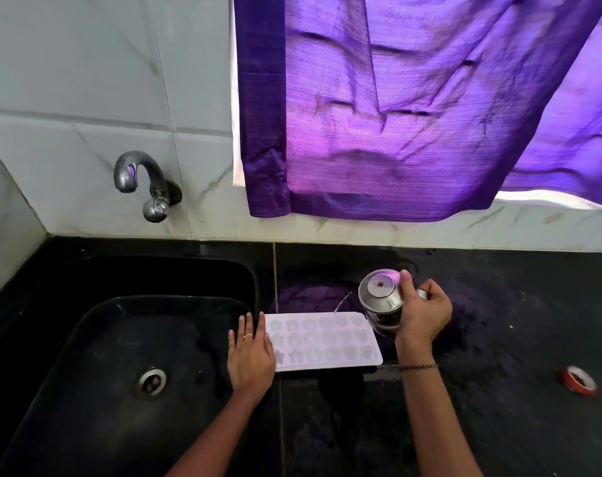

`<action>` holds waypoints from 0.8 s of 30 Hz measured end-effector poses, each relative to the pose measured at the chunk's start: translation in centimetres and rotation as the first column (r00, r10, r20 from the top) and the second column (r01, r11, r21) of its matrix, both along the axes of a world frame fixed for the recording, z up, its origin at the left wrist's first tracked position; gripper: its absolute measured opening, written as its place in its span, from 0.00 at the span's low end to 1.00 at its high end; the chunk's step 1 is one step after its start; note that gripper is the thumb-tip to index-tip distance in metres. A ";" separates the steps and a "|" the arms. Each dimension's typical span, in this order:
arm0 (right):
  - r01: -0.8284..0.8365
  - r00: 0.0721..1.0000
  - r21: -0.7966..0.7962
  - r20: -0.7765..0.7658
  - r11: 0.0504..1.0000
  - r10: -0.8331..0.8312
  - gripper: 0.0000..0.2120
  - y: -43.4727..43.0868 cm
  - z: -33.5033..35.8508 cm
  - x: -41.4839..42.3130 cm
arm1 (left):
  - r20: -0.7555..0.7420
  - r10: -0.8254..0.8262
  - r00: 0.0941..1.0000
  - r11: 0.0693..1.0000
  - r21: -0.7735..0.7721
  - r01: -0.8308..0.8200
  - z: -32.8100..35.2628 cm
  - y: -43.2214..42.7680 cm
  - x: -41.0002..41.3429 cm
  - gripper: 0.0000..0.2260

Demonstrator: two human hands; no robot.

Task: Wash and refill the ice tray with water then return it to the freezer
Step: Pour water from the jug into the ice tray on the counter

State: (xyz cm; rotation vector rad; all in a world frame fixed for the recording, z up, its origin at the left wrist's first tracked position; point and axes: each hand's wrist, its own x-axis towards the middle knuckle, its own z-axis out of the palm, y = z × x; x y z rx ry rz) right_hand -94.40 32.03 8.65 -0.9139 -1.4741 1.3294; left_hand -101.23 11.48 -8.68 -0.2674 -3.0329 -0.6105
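A white ice tray with star-shaped moulds lies flat on the black counter just right of the sink. My left hand rests flat, fingers together, against the tray's left end. My right hand grips a small steel cup, tilted on its side over the tray's far right corner. A thin stream of water falls from the cup onto the tray.
A black sink with a steel drain fills the left. A metal tap juts from the tiled wall above it. A purple curtain hangs behind. A red-rimmed lid lies on the counter at right.
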 end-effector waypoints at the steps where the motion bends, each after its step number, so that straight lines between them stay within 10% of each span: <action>1: 0.005 1.000 -0.025 -0.014 1.000 -0.005 0.23 0.0 0.0 0.0 | 0.000 -0.002 1.000 1.000 0.000 0.002 0.0 0.0 0.0 0.30; 24: -0.175 0.983 0.357 0.123 0.918 0.140 0.21 -1.8 -1.8 -0.4 | 0.027 -0.010 1.000 1.000 0.009 0.010 0.8 -0.1 0.3 0.35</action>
